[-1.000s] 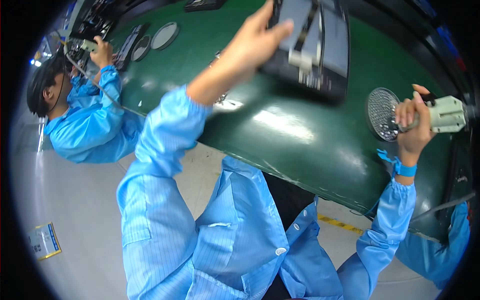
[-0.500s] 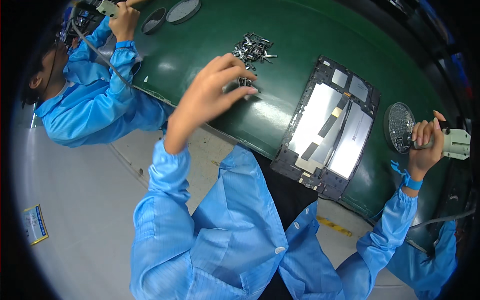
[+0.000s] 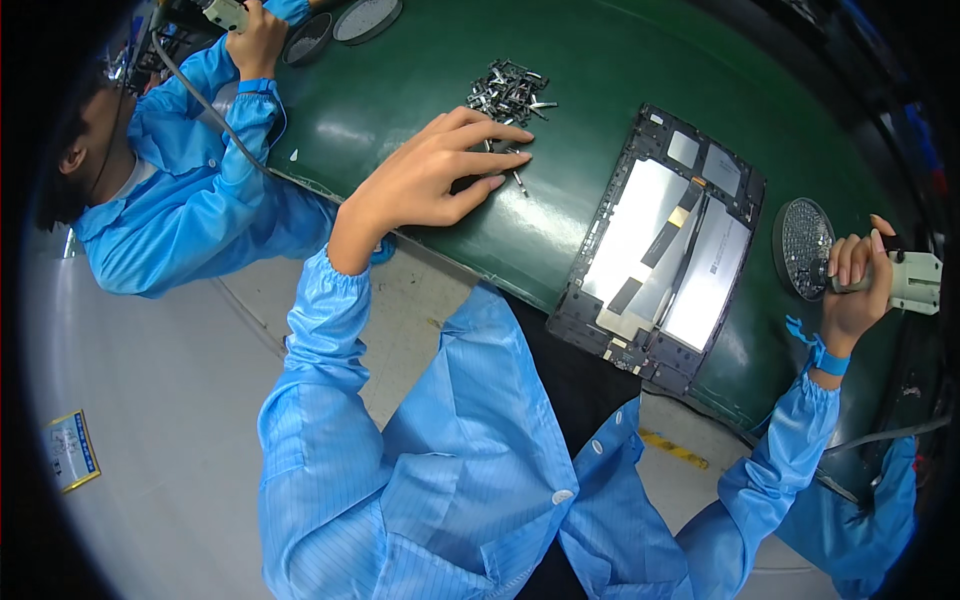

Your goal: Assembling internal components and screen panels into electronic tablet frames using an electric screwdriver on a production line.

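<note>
In the head view, the left hand (image 3: pixel 432 178) lies spread and released on the green table (image 3: pixel 600 60), fingertips (image 3: pixel 515 133) touching small metal parts (image 3: pixel 505 150) just below the heap of metal pieces (image 3: pixel 508 88). The right hand (image 3: pixel 855 285) is clenched around a pale electric screwdriver (image 3: pixel 905 280) at the table's right edge, beside a round mesh dish (image 3: pixel 800 248); between the 2 hands lies an opened tablet frame (image 3: pixel 665 245), reaching the near edge.

Dark green table (image 3: pixel 600 60), striped light-blue sleeves (image 3: pixel 320 330), black-framed silver panel (image 3: pixel 660 240).
</note>
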`<state>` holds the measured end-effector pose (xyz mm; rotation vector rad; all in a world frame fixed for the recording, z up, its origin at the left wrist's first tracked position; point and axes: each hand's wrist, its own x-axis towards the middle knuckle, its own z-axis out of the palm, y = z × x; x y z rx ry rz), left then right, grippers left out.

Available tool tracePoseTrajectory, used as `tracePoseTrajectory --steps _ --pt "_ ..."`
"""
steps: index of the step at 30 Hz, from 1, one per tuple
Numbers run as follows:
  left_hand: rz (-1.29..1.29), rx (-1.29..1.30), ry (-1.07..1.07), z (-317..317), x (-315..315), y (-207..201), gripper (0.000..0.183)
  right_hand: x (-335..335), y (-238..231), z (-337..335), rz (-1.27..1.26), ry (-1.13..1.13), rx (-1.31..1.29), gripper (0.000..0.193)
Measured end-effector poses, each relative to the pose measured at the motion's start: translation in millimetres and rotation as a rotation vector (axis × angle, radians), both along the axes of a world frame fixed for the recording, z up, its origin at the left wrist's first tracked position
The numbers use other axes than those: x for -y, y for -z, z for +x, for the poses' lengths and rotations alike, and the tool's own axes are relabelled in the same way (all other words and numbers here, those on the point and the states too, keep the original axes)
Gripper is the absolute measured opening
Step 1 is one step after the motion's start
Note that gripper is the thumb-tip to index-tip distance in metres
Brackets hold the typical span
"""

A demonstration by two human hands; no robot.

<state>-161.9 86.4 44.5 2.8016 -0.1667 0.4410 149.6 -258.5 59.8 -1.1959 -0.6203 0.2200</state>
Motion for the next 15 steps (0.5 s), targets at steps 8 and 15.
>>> tracePoseTrajectory --steps 8,15 --pt "-0.04 0.131 -0.038 12.3 -1.4 0.7 0.015 -5.4 -2.3 -2.2 0.013 0.016 -0.006 0.028" --pt "-0.567 0.304 -0.262 56.6 -14.0 -6.4 0.016 0.0 -10.9 3.8 0.012 0.029 0.006 0.027"
